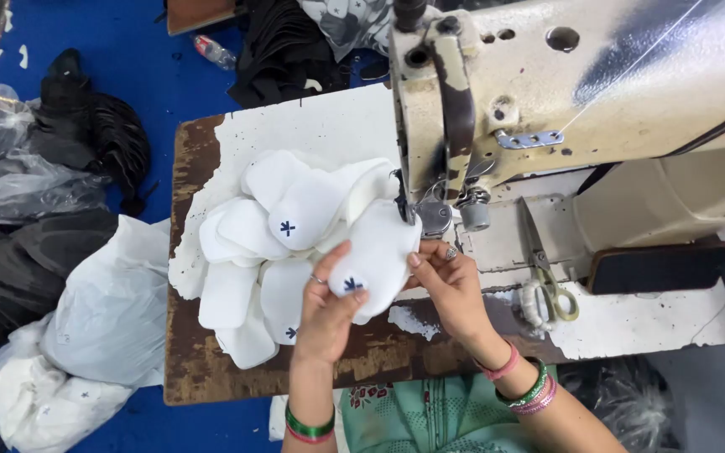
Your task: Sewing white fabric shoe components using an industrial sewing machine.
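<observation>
Frame centre: left hand [329, 306] and right hand [451, 281] both pinch white fabric piece [377, 252] at sewing machine [581, 92] needle. Risk: right fingertips near needle, could get pricked. Stitched pile [253, 252] at left may drag, skewing seam.

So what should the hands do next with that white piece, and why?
Probably slide the white piece a little further under the needle. Both the left hand and right hand pinch it, and its top edge already meets the sewing machine there.
</observation>
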